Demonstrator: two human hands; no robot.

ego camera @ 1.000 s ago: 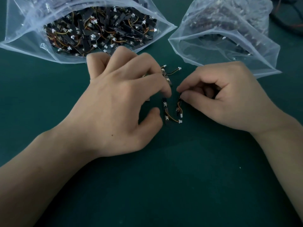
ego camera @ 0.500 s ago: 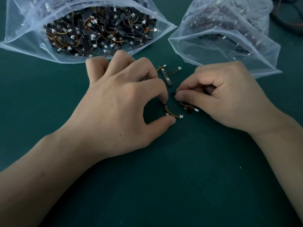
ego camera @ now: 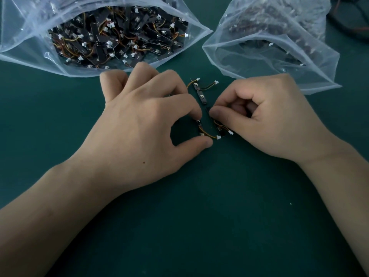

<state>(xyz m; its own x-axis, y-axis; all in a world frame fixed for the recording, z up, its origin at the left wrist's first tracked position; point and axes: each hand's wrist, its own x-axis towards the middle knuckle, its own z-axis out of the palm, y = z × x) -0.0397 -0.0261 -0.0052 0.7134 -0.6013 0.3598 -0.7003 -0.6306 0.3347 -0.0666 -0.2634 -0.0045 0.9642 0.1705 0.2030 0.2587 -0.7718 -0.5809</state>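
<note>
Left hand [ego camera: 139,124] has index tip and thumb closed narrow on a small black strip circuit board [ego camera: 200,127], one fingertip at each end, with the other fingers curled over the dark green table mat [ego camera: 199,216]. Right hand [ego camera: 265,116] pinches a second black strip board [ego camera: 214,122] at its far end, thumb and index tight, the rest tucked into the palm. Both boards sit low on the mat between the hands, just beside each other; can't tell if either is clear of the surface. Step looks like picking the pair up for sorting. To do it well, grip board edges, not the thin yellow-orange lead [ego camera: 208,134]. Part the boards before lifting, since the left one's white plug [ego camera: 218,137] lies right against the right one and could snag. Left board's long axis runs roughly away from the person, with its lead arcing off to the right. Right board's long axis runs diagonal, far end toward the left hand, near end and its own plug toward the right palm. Two more loose black boards with leads [ego camera: 200,92] lie just beyond. A clear plastic zip bag full of the same boards [ego camera: 30,56] sits far left, a second clear bag [ego camera: 311,70] far right.
</note>
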